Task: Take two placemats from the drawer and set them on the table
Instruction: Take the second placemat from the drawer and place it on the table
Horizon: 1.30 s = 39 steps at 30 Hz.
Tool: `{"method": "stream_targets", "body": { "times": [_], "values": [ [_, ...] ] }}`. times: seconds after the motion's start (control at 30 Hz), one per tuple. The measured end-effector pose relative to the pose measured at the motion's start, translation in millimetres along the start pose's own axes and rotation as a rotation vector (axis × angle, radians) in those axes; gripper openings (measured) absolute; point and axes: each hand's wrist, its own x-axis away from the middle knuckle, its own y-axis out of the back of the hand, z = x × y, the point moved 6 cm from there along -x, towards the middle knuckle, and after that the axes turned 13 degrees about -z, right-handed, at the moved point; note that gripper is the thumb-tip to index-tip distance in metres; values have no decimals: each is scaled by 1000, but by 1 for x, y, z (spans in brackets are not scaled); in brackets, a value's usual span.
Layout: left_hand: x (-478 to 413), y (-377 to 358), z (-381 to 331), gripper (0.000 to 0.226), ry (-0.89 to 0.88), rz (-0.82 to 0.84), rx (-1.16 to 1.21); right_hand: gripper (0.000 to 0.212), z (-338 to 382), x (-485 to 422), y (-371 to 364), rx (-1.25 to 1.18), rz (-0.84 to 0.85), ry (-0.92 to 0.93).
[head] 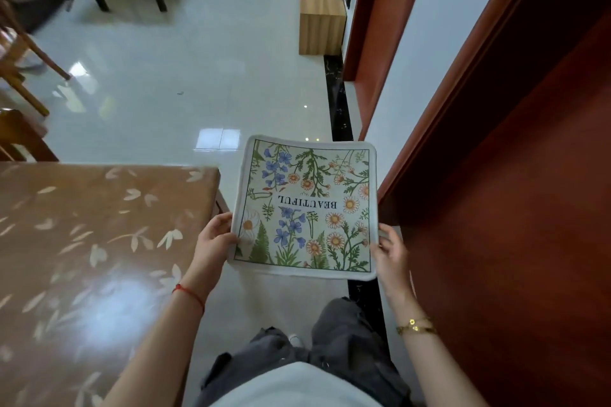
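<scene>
Hands, left (216, 235) and right (391, 251), grip a floral placemat (305, 205) reading "BEAUTIFUL", fingers closed on its edges.

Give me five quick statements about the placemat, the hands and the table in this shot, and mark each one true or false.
1. Both hands hold the floral fabric placemat. True: the left hand grips its left edge, the right hand its right edge.
2. The placemat lies flat on the brown leaf-patterned table. False: it is held in the air beside the table, over the pale tiled floor.
3. The word BEAUTIFUL on the placemat reads upside down from the camera. True.
4. The left wrist wears the gold bracelet. False: the gold bracelet is on the right wrist; the left wears a red string.
5. The placemat is plain blue. False: it is cream, printed with flowers.
</scene>
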Motion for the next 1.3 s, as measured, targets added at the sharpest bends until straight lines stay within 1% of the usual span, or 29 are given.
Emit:
{"method": "stream_targets", "body": {
  "times": [0.23, 0.5, 0.73, 0.87, 1.0, 1.07, 1.3],
  "values": [
    [-75, -51, -43, 47, 27, -77, 52, 38, 39, -110, -64, 33, 77, 10],
    [-163, -132, -96, 49, 79, -198, 207, 34, 105, -257, -142, 105, 242, 51],
    [-218, -171, -134, 43, 116, -253, 285, 31, 161, -342, -208, 135, 357, 104],
    [-245, -174, -149, 46, 111, -319, 302, 32, 178, -370, -246, 151, 429, 116],
    [-276, -164, -161, 53, 98, -395, 320, 32, 195, -385, -292, 144, 498, 118],
    [-292, -156, -165, 52, 107, -434, 329, 31, 202, -391, -320, 153, 533, 116],
    [-356, -110, -192, 51, 126, -589, 413, 31, 228, -402, -446, 185, 677, 131]
  ]
}}
